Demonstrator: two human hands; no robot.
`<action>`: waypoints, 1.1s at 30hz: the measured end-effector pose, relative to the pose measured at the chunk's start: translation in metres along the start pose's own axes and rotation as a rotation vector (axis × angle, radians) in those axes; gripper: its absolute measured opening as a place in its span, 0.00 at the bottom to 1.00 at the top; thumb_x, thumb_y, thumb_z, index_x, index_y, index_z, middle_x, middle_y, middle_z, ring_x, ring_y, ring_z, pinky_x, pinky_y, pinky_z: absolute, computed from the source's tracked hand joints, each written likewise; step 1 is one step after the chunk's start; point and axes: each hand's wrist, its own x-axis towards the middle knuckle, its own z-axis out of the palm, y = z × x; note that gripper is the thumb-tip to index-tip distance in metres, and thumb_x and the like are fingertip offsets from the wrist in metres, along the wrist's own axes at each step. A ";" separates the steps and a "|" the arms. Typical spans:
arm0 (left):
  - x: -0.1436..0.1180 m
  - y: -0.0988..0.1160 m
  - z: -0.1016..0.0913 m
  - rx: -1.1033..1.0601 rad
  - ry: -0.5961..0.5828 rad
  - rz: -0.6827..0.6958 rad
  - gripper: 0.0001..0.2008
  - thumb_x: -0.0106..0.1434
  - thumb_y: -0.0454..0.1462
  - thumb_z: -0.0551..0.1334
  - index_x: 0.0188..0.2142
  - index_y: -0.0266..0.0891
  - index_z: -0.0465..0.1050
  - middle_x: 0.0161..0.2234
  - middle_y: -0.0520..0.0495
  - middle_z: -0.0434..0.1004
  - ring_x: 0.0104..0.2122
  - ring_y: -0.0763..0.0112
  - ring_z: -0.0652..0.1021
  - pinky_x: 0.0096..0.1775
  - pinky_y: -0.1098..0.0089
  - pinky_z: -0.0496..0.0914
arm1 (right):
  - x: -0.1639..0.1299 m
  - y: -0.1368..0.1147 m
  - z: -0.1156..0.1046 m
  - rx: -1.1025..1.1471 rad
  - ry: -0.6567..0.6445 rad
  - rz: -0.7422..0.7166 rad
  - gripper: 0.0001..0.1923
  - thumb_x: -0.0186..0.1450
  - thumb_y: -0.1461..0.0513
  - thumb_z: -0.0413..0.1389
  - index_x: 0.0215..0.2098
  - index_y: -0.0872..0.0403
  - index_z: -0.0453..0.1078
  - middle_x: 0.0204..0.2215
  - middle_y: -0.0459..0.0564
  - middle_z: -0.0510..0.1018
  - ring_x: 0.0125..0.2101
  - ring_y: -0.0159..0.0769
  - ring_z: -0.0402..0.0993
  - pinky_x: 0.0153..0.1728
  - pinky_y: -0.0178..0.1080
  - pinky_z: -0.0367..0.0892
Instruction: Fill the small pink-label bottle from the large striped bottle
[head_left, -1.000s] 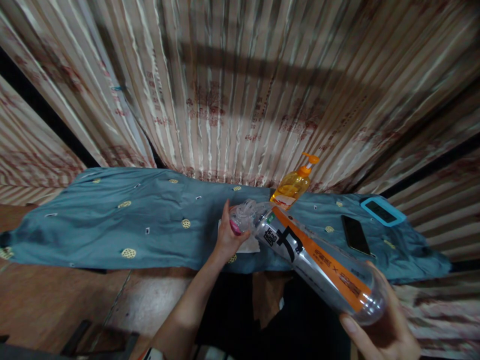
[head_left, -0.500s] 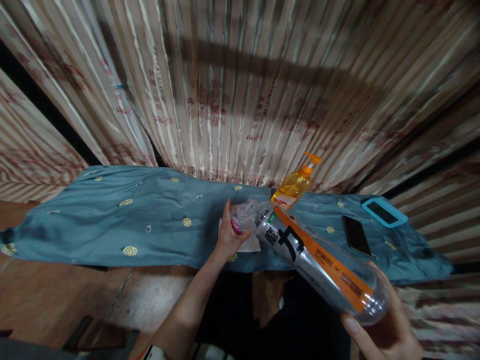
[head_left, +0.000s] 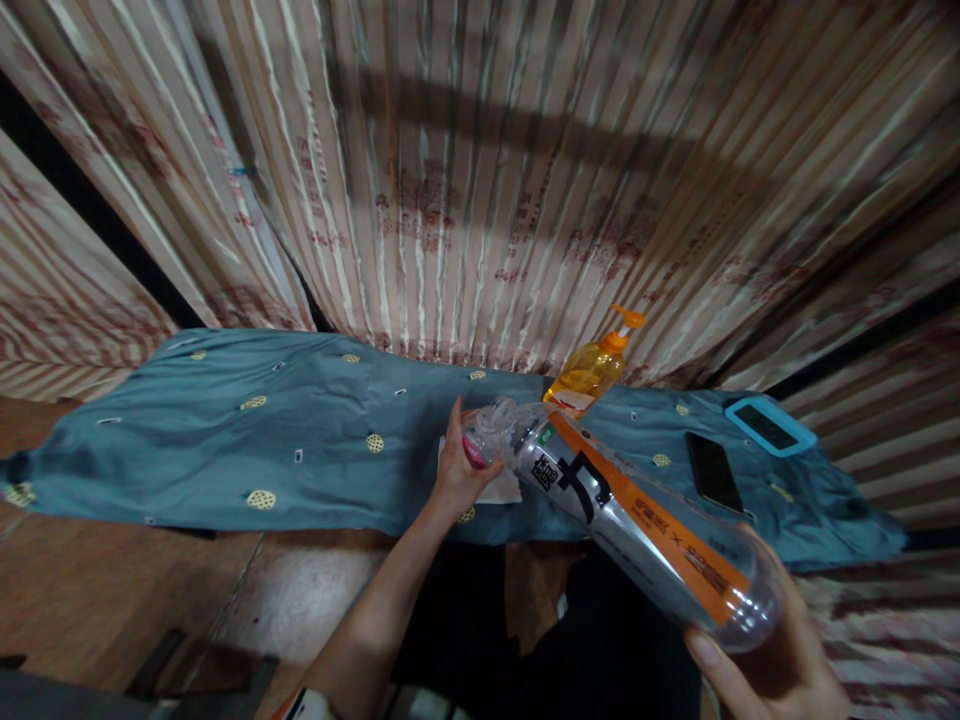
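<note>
My right hand (head_left: 772,665) grips the base of a large clear plastic bottle (head_left: 637,525) with an orange and black label, tilted so its neck points away and to the left. At that neck my left hand (head_left: 459,468) is closed around the pink cap (head_left: 472,453), just above the teal cloth (head_left: 300,440). A white tissue (head_left: 501,488) lies on the cloth under the bottle's mouth.
An orange pump bottle (head_left: 589,370) stands just behind the bottle neck. A black phone (head_left: 711,470) and a blue-framed device (head_left: 769,424) lie on the cloth at the right. Striped curtains (head_left: 480,180) hang behind. Brown wooden tabletop (head_left: 112,600) shows at the near left.
</note>
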 end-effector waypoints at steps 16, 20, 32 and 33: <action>0.000 0.001 -0.001 -0.012 -0.008 -0.010 0.63 0.51 0.34 0.79 0.78 0.47 0.45 0.65 0.38 0.76 0.64 0.50 0.78 0.69 0.48 0.69 | -0.001 -0.008 0.002 0.017 0.019 0.041 0.55 0.60 0.45 0.74 0.79 0.48 0.60 0.75 0.56 0.66 0.72 0.71 0.62 0.67 0.63 0.69; 0.001 0.002 -0.002 -0.006 -0.005 -0.006 0.63 0.51 0.35 0.79 0.78 0.46 0.46 0.65 0.37 0.77 0.64 0.49 0.78 0.69 0.47 0.69 | -0.004 -0.021 0.011 0.026 0.028 0.049 0.55 0.61 0.44 0.72 0.79 0.49 0.59 0.76 0.56 0.65 0.73 0.70 0.61 0.69 0.63 0.67; 0.000 0.003 -0.005 0.006 -0.004 -0.026 0.62 0.51 0.35 0.79 0.78 0.47 0.47 0.65 0.38 0.76 0.65 0.50 0.78 0.70 0.47 0.69 | 0.000 0.003 0.006 0.058 0.014 0.013 0.51 0.61 0.47 0.73 0.77 0.49 0.63 0.77 0.53 0.63 0.74 0.66 0.60 0.63 0.52 0.75; 0.000 0.003 -0.005 0.003 -0.004 -0.022 0.62 0.51 0.35 0.80 0.78 0.47 0.48 0.65 0.38 0.77 0.64 0.51 0.79 0.69 0.47 0.69 | 0.001 0.010 0.003 0.053 -0.015 -0.018 0.51 0.59 0.48 0.75 0.76 0.49 0.64 0.77 0.53 0.63 0.73 0.66 0.63 0.58 0.49 0.78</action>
